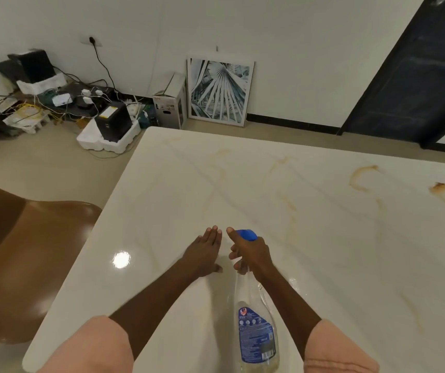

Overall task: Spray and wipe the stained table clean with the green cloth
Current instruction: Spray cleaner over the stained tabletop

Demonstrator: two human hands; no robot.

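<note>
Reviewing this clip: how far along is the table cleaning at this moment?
Early. Done: the right hand has picked up the spray bottle, nozzle pointing forward over the table. In hand: spraying looks about to begin; the left hand lies flat and empty. Left: brown stains remain at the far right, and no green cloth is in view, so wiping hasn't started.

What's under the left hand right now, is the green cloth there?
No cloth shows. The left hand lies open and flat over bare table; the patch directly beneath the palm is hidden. The right hand holds the spray bottle.
</note>
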